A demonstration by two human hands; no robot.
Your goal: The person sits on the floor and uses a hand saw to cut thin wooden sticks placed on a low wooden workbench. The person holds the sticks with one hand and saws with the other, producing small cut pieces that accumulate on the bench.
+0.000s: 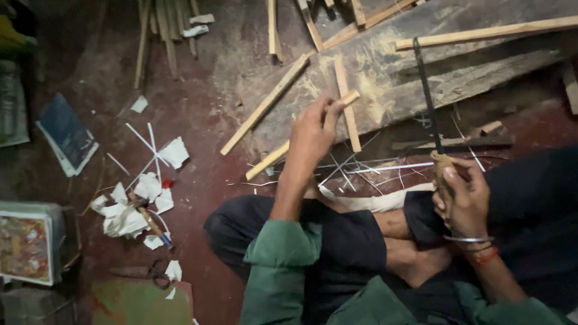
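Observation:
I sit cross-legged on a dark red floor. My left hand [313,135] grips a long thin wooden stick [268,160] that slants from lower left to upper right, its top end poking out above my fingers. My right hand [463,198], with bangles on the wrist, is closed around the wooden handle of a narrow dark blade [426,96] that points up and away from me. The blade stands apart from the stick, to its right. Thin pale slivers [361,168] lie scattered on the floor between my hands.
A wide weathered plank [421,72] with several wooden sticks on and around it lies ahead. Torn white paper scraps [129,210], scissors [153,274], a book [66,135] and a printed box [27,247] lie at the left.

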